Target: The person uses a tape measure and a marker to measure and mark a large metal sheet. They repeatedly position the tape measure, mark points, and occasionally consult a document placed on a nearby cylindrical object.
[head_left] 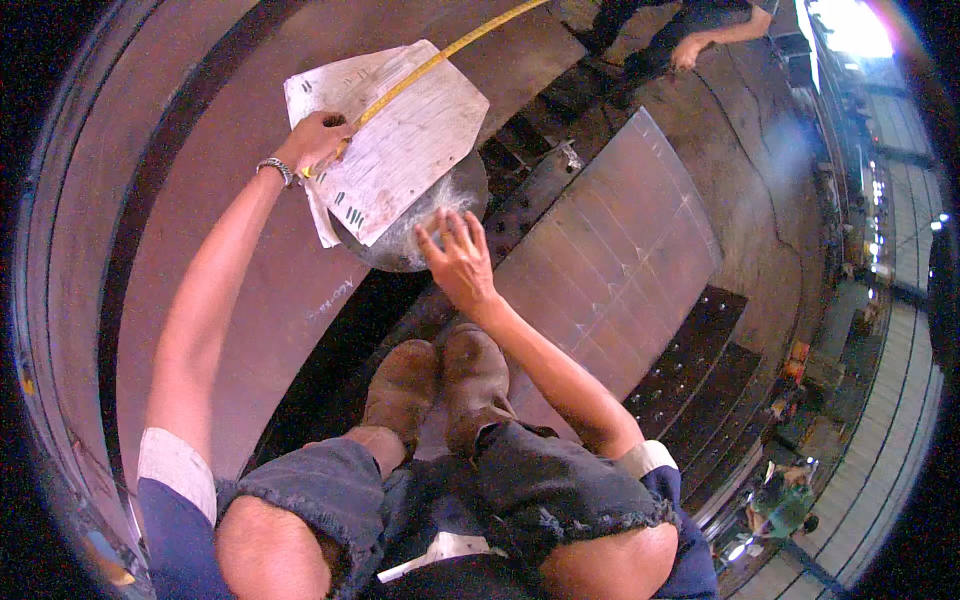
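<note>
My left hand (316, 146) is closed on the near end of a yellow tape measure (440, 55), at the left edge of some worn whitish sheets. The blade runs from this hand across the sheets and out at the top of the head view. These sheets (410, 135) are angular, with dark marker strokes, and partly cover a round grey metal disc (395, 245). Over the disc's bare right side is my right hand (458, 260), fingers spread and holding nothing. Whether its fingertips touch the disc I cannot tell.
Large brown steel plates (240, 250) lie left. A marked steel plate (610, 260) sits right of my boots (475, 375). Dark perforated bars (680, 370) lie beyond it. A co-worker's arm (725, 35) shows at the top; another person (785, 500) is lower right.
</note>
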Tool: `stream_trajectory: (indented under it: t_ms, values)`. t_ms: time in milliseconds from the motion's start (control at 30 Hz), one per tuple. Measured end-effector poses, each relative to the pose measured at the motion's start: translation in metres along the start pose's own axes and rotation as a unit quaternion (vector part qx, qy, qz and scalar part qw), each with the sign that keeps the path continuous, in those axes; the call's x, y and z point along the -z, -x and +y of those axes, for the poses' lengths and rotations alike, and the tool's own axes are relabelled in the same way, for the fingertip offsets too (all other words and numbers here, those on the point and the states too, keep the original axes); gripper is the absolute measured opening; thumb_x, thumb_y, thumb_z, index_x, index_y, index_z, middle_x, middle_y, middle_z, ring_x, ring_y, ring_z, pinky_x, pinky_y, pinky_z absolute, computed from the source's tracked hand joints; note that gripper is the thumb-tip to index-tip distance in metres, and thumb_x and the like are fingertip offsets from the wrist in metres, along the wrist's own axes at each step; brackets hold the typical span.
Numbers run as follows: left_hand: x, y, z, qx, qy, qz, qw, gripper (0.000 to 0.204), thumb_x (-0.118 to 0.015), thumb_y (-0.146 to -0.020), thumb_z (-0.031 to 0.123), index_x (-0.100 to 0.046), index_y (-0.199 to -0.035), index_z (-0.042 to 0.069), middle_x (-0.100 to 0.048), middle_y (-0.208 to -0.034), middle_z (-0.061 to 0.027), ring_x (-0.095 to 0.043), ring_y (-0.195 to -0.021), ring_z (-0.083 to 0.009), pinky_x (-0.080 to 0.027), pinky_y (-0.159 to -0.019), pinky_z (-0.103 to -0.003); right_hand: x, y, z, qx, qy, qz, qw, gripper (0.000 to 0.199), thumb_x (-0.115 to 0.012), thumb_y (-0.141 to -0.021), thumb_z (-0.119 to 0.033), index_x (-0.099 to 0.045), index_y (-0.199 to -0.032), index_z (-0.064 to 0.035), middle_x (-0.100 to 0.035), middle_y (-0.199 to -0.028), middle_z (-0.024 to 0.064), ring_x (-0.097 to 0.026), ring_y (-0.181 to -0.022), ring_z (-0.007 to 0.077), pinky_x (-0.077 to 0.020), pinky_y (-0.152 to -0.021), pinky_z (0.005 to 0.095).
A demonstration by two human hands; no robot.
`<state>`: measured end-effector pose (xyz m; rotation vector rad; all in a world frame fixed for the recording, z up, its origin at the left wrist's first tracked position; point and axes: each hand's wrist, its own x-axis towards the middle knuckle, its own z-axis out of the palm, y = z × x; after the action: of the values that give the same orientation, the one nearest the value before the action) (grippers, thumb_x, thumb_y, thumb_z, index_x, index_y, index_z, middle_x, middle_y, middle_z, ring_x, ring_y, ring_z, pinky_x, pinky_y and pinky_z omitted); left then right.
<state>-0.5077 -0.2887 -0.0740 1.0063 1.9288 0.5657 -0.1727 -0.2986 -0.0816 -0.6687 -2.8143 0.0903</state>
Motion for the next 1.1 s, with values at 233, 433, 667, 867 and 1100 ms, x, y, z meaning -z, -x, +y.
stream_trajectory:
  t_ms: [233, 433, 667, 867, 1100]
  values:
    - [-0.002, -0.009, -0.013, 0.007, 0.054, -0.015, 0.998, 0.030, -0.062, -0.091, 0.029, -0.065, -0.088, 0.000, -0.065, -0.073, -0.0053, -0.060, -0.063, -0.0129, -0.050, -0.063, -0.031, -0.007, -0.007, 0.008, 0.041, -0.054, -0.012, 0.998, 0.034, -0.054, -0.084, -0.014, -0.061, -0.117, -0.0123, -0.060, -0.122, 0.0189, -0.057, -0.112, 0.0307, -0.0468, -0.096, 0.0408]
    - [-0.006, -0.013, -0.019, -0.032, 0.008, 0.028, 0.999, 0.029, -0.062, -0.088, 0.028, -0.068, -0.093, 0.000, -0.067, -0.071, -0.0070, -0.064, -0.059, -0.0154, -0.051, -0.064, -0.031, 0.001, -0.005, 0.000, 0.036, 0.015, 0.006, 0.999, 0.027, -0.055, -0.083, -0.014, -0.060, -0.109, -0.0073, -0.061, -0.115, 0.0132, -0.060, -0.103, 0.0272, -0.0523, -0.082, 0.0358]
    - [-0.013, 0.014, 0.027, -0.077, -0.060, 0.015, 0.995, 0.030, -0.061, -0.089, 0.030, -0.067, -0.089, 0.001, -0.067, -0.070, -0.0072, -0.066, -0.061, -0.0154, -0.051, -0.064, -0.032, 0.025, 0.004, 0.015, -0.117, 0.007, 0.046, 0.992, 0.025, -0.055, -0.082, -0.012, -0.059, -0.106, -0.0072, -0.060, -0.090, 0.0104, -0.061, -0.081, 0.0278, -0.0518, -0.070, 0.0390]
    - [-0.074, 0.022, 0.062, -0.251, -0.136, -0.132, 0.949, 0.030, -0.064, -0.088, 0.033, -0.068, -0.093, 0.003, -0.069, -0.074, -0.0088, -0.065, -0.065, -0.0175, -0.050, -0.063, -0.034, 0.112, 0.055, 0.051, -0.254, -0.026, 0.282, 0.925, 0.017, -0.051, -0.093, -0.003, -0.056, -0.110, -0.0032, -0.061, -0.097, 0.0175, -0.063, -0.082, 0.0388, -0.0515, -0.071, 0.0471]
    - [-0.188, 0.052, 0.114, -0.334, -0.250, -0.289, 0.862, 0.054, -0.065, -0.086, 0.045, -0.065, -0.116, -0.001, -0.069, -0.107, -0.0213, -0.066, -0.101, -0.0354, -0.051, -0.089, -0.043, 0.205, 0.198, 0.076, -0.407, 0.127, 0.187, 0.885, 0.018, -0.052, -0.083, 0.001, -0.058, -0.100, -0.0014, -0.059, -0.094, 0.0189, -0.060, -0.090, 0.0393, -0.0500, -0.077, 0.0453]
